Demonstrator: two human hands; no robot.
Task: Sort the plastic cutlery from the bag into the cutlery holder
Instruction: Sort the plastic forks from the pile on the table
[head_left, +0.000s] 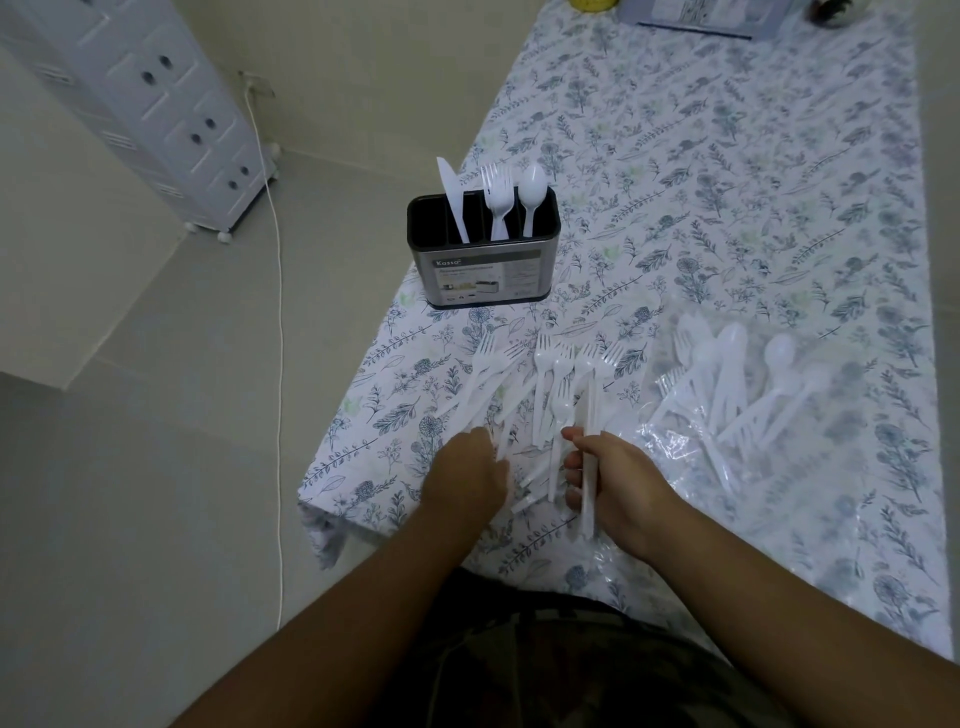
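Observation:
A dark metal cutlery holder (483, 275) stands on the table's left edge with a white knife (450, 200), forks (496, 200) and a spoon (532, 197) upright in separate compartments. Several loose white forks (550, 379) lie fanned on the cloth between the holder and my hands. My right hand (618, 483) grips white fork handles (588, 499). My left hand (467, 473) pinches the handle ends of the left forks. A clear plastic bag (727, 405) to the right holds spoons, forks and knives.
The table carries a white floral cloth (727, 182); its left edge and near corner drop to a tiled floor. A white drawer cabinet (156, 104) and a hanging cable (278, 312) stand at the left. A box (696, 15) lies at the far end.

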